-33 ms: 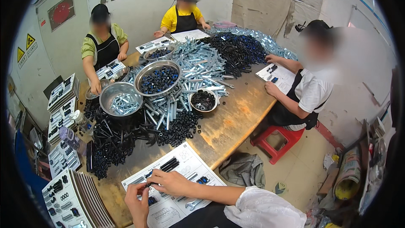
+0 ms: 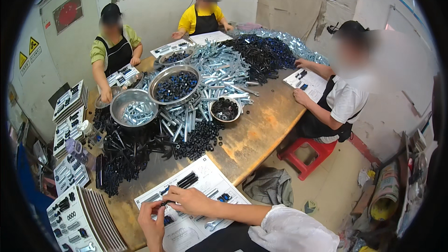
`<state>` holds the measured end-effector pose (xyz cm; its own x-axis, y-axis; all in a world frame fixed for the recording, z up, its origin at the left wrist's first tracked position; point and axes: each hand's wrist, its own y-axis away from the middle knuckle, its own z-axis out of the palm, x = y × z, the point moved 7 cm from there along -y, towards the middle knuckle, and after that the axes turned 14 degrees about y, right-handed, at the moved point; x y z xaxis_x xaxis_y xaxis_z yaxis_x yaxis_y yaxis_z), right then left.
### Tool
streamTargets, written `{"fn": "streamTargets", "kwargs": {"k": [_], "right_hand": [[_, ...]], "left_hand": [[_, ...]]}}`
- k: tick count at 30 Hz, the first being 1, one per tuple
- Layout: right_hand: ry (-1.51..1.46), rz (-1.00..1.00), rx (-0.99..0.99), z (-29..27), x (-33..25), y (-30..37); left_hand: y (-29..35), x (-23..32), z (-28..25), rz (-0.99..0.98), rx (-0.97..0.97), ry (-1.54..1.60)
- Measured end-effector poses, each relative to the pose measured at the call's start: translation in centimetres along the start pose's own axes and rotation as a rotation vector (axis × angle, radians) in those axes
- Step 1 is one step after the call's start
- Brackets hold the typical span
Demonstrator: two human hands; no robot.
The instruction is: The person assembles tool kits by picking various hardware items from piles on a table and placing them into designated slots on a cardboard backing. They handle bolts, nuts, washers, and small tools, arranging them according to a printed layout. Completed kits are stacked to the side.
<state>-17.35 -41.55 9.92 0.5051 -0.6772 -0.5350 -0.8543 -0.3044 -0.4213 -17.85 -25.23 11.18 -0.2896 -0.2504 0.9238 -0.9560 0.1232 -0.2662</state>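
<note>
Over a white printed card [image 2: 186, 237] at the near table edge, my left hand [image 2: 151, 221] and my right hand [image 2: 190, 201] meet. Their fingertips pinch a small black hardware piece [image 2: 164, 203] between them; its exact kind is too small to tell. On the card, black rods [image 2: 188, 180] lie just beyond my right hand. Black-and-blue fasteners [image 2: 224, 198] and a silver wrench [image 2: 214, 225] rest to the right, below and above my right forearm. Part of the card's layout is hidden under my hands.
Heaps of black nuts [image 2: 198, 142], silver parts [image 2: 219, 72] and dark bolts [image 2: 261, 56] cover the table. Metal bowls [image 2: 134, 107] stand among them. Stacked filled cards [image 2: 100, 214] sit at my left. Three co-workers sit around; a red stool [image 2: 305, 158] is at right.
</note>
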Motion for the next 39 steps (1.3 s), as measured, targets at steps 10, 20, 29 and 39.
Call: {"fn": "streamTargets", "kwargs": {"k": [10,20,29,39], "right_hand": [[-0.19,0.195,-0.124,2.2,0.2,2.4],[-0.13,0.237,-0.079,3.9,4.6,0.2],[0.184,0.177,-0.212,8.1,5.2,1.1],[0.128,0.196,-0.163,9.1,5.1,1.5]], "left_hand": [[3.4,-8.7,0.7,-0.38,-0.139,0.537],[0.3,-7.8,0.4,0.028,-0.133,-0.143],[0.7,-8.7,2.1,0.307,-0.192,-0.51],[0.9,-9.7,2.2,0.277,-0.179,-0.579]]}}
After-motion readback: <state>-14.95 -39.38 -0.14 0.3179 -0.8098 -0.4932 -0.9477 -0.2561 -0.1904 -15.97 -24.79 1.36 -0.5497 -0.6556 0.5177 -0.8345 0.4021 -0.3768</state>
